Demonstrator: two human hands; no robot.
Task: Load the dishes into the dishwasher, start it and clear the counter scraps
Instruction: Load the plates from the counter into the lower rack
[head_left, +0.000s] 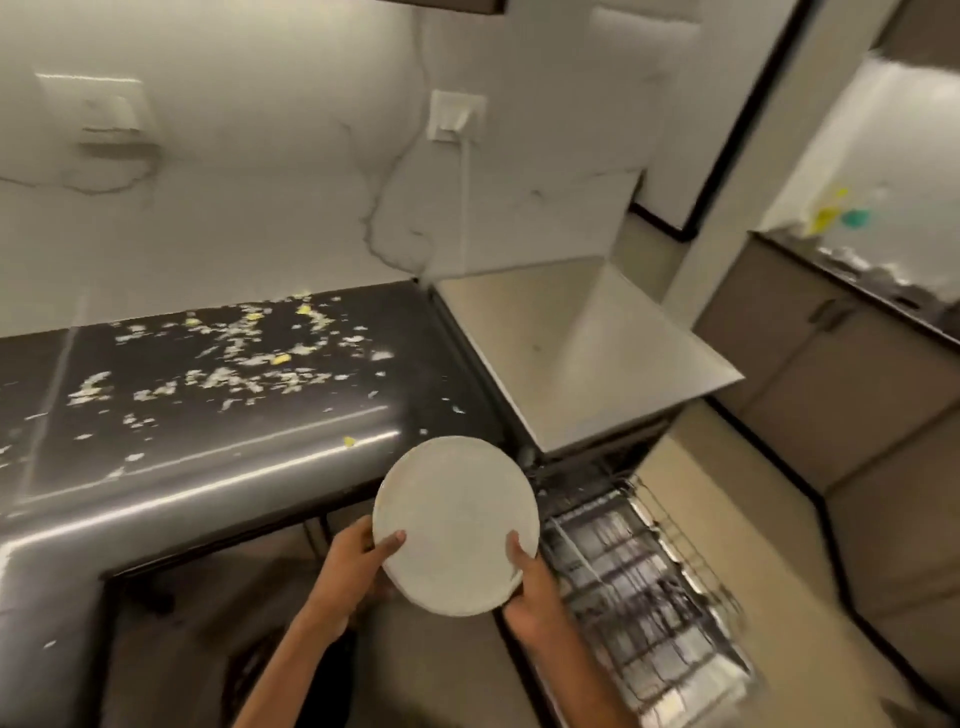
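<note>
- My left hand (358, 558) and right hand (530, 582) grip a white plate (454, 525) by its edges, fingers curled round the rim.
- It hangs just beside the table (208, 467), with the pulled-out dishwasher rack (639, 571) to its right.
- Scraps (234, 364) litter the table.

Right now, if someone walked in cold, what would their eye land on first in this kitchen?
The round white plate stands out first, gripped at its lower edge by the left hand and right hand, low in the middle of the view. Next come the pale and yellow scraps strewn across the dark counter on the left. To the right of the plate, the dishwasher rack is pulled out.
</note>
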